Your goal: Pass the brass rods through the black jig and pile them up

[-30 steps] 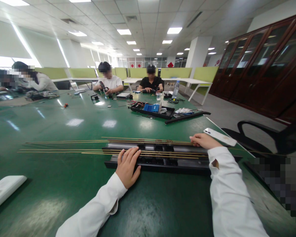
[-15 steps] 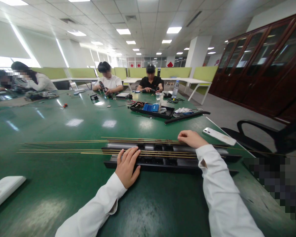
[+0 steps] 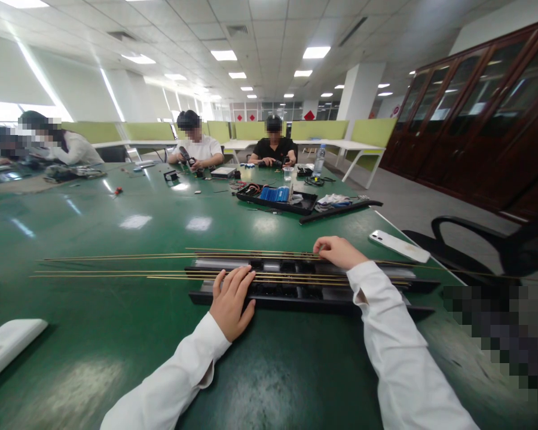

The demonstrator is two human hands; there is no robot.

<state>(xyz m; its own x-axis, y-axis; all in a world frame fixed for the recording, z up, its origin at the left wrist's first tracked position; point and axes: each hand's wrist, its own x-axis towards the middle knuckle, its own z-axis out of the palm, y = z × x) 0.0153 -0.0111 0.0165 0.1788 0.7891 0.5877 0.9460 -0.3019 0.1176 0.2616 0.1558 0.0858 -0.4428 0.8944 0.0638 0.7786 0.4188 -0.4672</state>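
Several thin gold-coloured rods [image 3: 103, 274] lie lengthwise across two long dark channel-shaped rails [image 3: 305, 305] on the table. My left hand [image 3: 231, 304] rests flat on the nearer rods, fingers stretched out over them at the left part of the rails. Above the right half of the far rail, my right hand [image 3: 341, 252] is closed in a pinch at the far rods. A thin rod [image 3: 439, 270] runs out to the right from behind it. The fingertips partly hide what they pinch, which looks like one of these rods.
A white phone [image 3: 399, 246] lies near the table's right edge. Farther back are a black tray [image 3: 302, 207] holding a blue box, a black strip [image 3: 341, 212] and a water bottle [image 3: 319, 161]. A white object [image 3: 13, 343] lies at left. People sit across the green table [image 3: 130, 346].
My right hand has shifted a little to the left along the far rods, fingers still pinched. My left hand has stayed in place on the near rods.
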